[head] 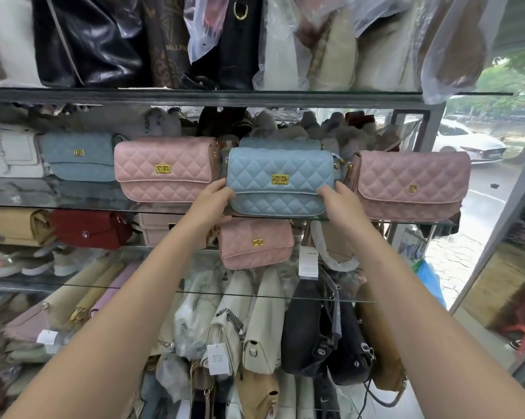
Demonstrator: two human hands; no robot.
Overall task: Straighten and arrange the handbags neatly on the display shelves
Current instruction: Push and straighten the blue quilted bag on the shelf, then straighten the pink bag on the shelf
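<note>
A light blue quilted handbag (279,179) with a gold clasp stands upright at the front edge of the glass shelf (406,221). My left hand (212,198) grips its lower left corner and my right hand (339,199) grips its lower right corner. A second blue bag (279,143) peeks out right behind it. A pink quilted bag (164,169) stands to its left, and a dusty pink one (412,186) to its right. Farther left sits a duller blue bag (79,157).
One shelf down are a small pink quilted bag (256,243), a red bag (90,228) and a tan bag (13,226). Below hang white, black and beige bags with tags. Plastic-wrapped bags fill the top shelf (194,96). A street with a white car (466,143) shows at right.
</note>
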